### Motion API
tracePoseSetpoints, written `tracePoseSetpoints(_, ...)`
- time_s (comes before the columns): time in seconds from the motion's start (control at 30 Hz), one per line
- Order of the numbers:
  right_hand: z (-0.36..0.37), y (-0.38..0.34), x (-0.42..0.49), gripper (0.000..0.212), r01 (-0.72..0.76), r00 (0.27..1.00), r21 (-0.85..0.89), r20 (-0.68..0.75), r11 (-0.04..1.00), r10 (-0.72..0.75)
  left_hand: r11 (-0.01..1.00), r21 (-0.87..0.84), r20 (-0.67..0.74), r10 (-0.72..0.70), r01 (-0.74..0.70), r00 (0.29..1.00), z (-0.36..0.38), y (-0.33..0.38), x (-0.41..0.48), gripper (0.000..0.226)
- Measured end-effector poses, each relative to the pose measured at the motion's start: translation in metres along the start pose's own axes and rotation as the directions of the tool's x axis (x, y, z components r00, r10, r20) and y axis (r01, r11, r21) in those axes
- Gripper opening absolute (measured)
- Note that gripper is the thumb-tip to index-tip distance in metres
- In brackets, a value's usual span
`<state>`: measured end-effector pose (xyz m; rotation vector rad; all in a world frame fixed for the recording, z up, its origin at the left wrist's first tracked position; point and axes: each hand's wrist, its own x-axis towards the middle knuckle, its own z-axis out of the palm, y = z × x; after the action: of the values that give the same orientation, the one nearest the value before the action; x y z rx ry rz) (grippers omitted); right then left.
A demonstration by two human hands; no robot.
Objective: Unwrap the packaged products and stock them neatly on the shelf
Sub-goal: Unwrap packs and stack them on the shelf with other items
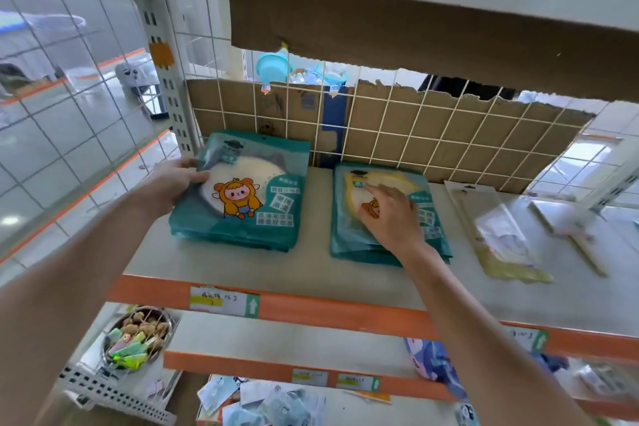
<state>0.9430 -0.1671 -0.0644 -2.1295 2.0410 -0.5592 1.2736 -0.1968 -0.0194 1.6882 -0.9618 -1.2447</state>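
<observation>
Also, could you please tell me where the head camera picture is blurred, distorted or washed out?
Head view: wide-angle distortion bows the orange shelf edge; motion blur smears the clear packets on the right; the background behind the torn cardboard is washed out; the left teal packet stack, gripped by the left hand, is sharpest.

Single head view, wide-angle, facing forward-down, close to shelf (318,252).
</observation>
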Motion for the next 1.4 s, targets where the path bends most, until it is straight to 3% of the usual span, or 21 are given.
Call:
tracePoseSetpoints(0.1, 0.004, 0.002, 0.000, 0.051, -0.004, 1.000, -0.005, -0.002, 1.000, 0.004, 1.000, 0.025, -0.056, -0.002, 0.003, 0.998, 0.006, -0.003, 0.003, 0.036)
tracePoseSetpoints(0.3, 0.010, 0.003, -0.001, 0.049, -0.021, 1.000, -0.006, 0.004, 1.000, 0.021, 0.958, 0.271, -0.185, 0.145, -0.092, 0.972, 0.015, -0.014, 0.014, 0.034)
tracePoseSetpoints(0.67, 0.006, 0.001, -0.001, 0.045, -0.022, 0.998, -0.018, 0.064, 1.000, 0.023, 0.948, 0.318, -0.245, 0.108, -0.026, 0.963, 0.013, -0.023, 0.028, 0.039)
tracePoseSetpoints(0.77, 0.006, 0.000, -0.001, 0.045, -0.023, 0.998, -0.018, 0.060, 1.000, 0.024, 0.784, 0.596, -0.174, 0.338, -0.174, 0.925, 0.011, -0.028, 0.024, 0.057)
tracePoseSetpoints(0.83, 0.007, 0.000, 0.000, 0.045, -0.022, 0.998, -0.018, 0.056, 1.000, 0.023, 0.589, 0.694, 0.092, 0.497, -0.413, 0.863, 0.016, -0.029, 0.009, 0.073)
tracePoseSetpoints(0.93, 0.007, 0.000, -0.001, 0.046, -0.025, 0.998, -0.026, 0.058, 0.999, 0.026, 0.348, 0.688, 0.504, 0.401, -0.636, 0.765, 0.029, -0.031, -0.018, 0.107)
tracePoseSetpoints(1.0, 0.007, -0.001, -0.001, 0.046, -0.024, 0.998, -0.024, 0.052, 0.999, 0.026, 0.191, 0.722, 0.614, 0.266, -0.665, 0.743, 0.035, -0.040, -0.022, 0.113)
tracePoseSetpoints(1.1, 0.006, -0.001, -0.002, 0.046, -0.023, 0.998, -0.023, 0.054, 0.999, 0.024, 0.056, 0.751, 0.626, 0.253, -0.657, 0.737, 0.040, -0.051, -0.017, 0.107)
tracePoseSetpoints(1.27, 0.006, -0.001, -0.002, 0.045, -0.018, 0.999, -0.036, 0.047, 0.999, 0.019, -0.010, 0.765, 0.612, 0.321, -0.644, 0.722, 0.039, -0.057, -0.010, 0.068)
tracePoseSetpoints(1.4, 0.007, -0.002, -0.002, 0.045, -0.021, 0.999, -0.041, 0.043, 0.999, 0.022, -0.031, 0.786, 0.591, 0.333, -0.618, 0.735, 0.041, -0.060, -0.008, 0.073)
